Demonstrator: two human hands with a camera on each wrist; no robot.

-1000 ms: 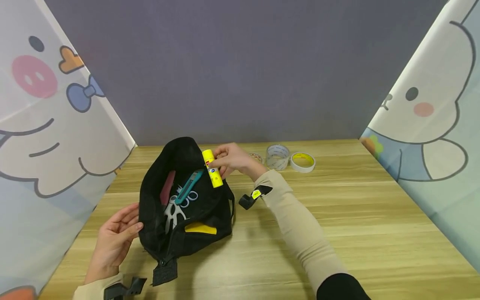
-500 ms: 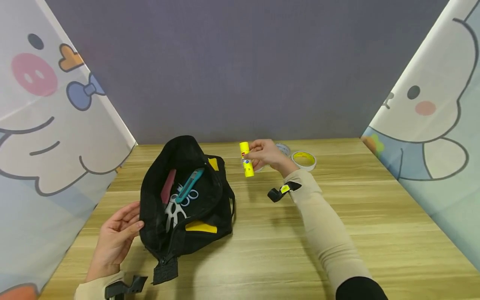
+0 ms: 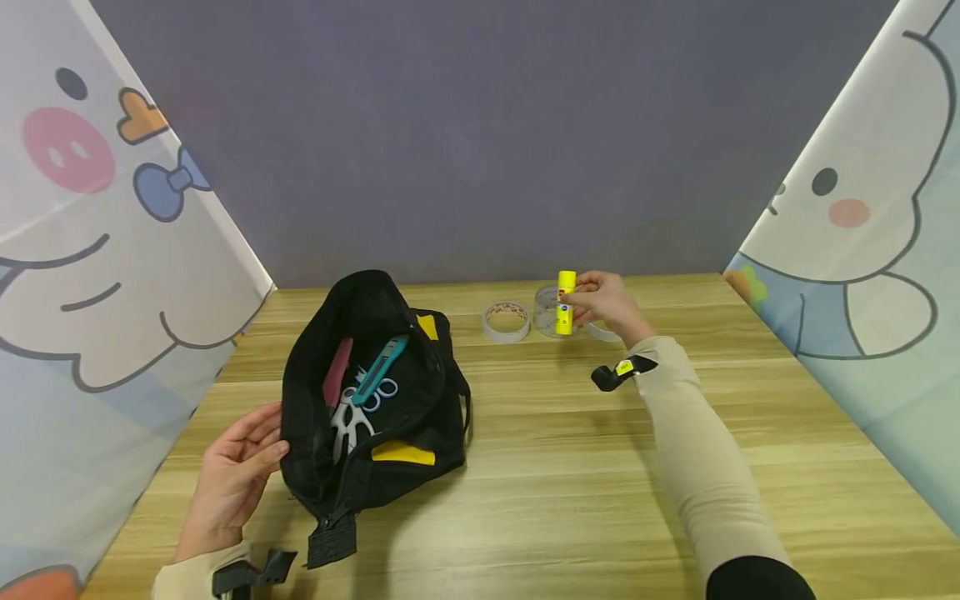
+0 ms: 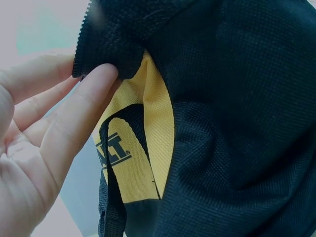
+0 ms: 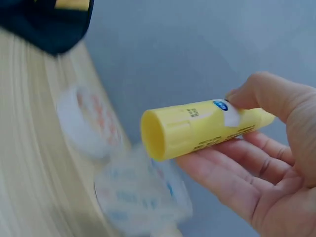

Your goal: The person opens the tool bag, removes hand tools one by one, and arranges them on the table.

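A yellow glue stick [image 3: 566, 315] is pinched upright between the thumb and fingers of my right hand [image 3: 606, 302], above the tape rolls at the back of the table. The right wrist view shows the same glue stick [image 5: 182, 129] lying across the fingers with the thumb on its label. My left hand [image 3: 238, 475] pinches the edge of a black fabric bag [image 3: 442, 408] at its left side. In the left wrist view the thumb and fingers hold the zippered rim [image 4: 98, 54]. Inside the open bag are a teal box cutter [image 3: 381, 370], scissors [image 3: 349, 422] and a pink item [image 3: 337, 373].
A white tape roll [image 3: 506, 335] and a clear tape roll [image 3: 546, 312] stand at the back of the wooden table [image 3: 540, 500]. Another white roll [image 3: 602, 333] is partly behind my right hand. A grey panel [image 3: 480, 142] rises behind the table.
My right hand has carried the glue stick from over the bag to the right, past the first tape roll. The left hand and the bag have hardly moved.
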